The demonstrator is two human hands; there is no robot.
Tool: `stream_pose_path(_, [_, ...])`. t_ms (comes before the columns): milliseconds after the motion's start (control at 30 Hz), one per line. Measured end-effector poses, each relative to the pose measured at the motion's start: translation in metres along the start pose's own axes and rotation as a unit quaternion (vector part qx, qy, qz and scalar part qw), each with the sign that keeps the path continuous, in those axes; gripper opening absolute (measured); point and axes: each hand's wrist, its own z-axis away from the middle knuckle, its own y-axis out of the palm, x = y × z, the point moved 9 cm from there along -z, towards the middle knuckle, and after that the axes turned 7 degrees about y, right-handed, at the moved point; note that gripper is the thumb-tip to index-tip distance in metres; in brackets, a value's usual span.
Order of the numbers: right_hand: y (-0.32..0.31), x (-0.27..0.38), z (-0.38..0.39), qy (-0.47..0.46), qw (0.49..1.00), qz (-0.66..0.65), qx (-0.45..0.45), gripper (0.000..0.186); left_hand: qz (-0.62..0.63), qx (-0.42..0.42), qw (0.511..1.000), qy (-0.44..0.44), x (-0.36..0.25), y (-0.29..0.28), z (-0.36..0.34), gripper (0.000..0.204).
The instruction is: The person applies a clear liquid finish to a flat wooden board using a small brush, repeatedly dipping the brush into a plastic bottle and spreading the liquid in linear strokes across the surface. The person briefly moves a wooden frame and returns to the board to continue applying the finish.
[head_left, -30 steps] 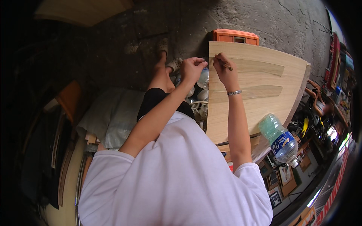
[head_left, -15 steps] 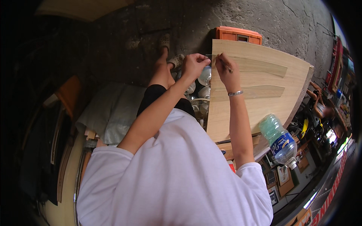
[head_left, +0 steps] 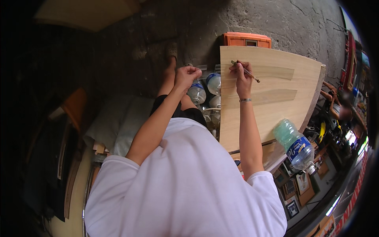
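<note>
My left hand (head_left: 187, 77) is out over the gap left of the wooden board, its thumb and fingers pinched on a small clear strip (head_left: 203, 67) that looks like glass. Over the board's far left part, my right hand (head_left: 243, 77) grips a slim metal rod with a ball end, which looks like a glass cutter (head_left: 251, 75). The pale plywood board (head_left: 256, 118) lies beneath that hand. Two long darker strips, the upper strip (head_left: 276, 72) and the lower strip (head_left: 276, 96), lie on it. Another clear edge shows between the hands, too faint to make out fully.
Large clear water bottles (head_left: 196, 94) and a cream fan grille (head_left: 212, 115) stand below the board's left edge. An orange case (head_left: 248, 40) is at its far edge. A big bottle (head_left: 295, 146) lies at the near right. Another person (head_left: 335, 106) is at far right.
My hands, close together at the board's left edge before, have come apart. The left has drawn away to the left with the clear strip; the cutter now tilts with its ball end toward the right.
</note>
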Motion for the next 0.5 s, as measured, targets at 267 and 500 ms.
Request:
stream_pose_path(267, [0.007, 0.002, 0.013, 0.021, 1.000, 0.005, 0.012, 0.013, -0.021, -0.008, 0.999, 0.031, -0.008, 0.035, 0.002, 0.013])
stream_pose_path(500, [0.014, 0.016, 0.024, -0.022, 0.990, 0.141, 0.004, 0.012, -0.136, -0.047, 0.989, 0.044, -0.003, 0.049, 0.004, 0.018])
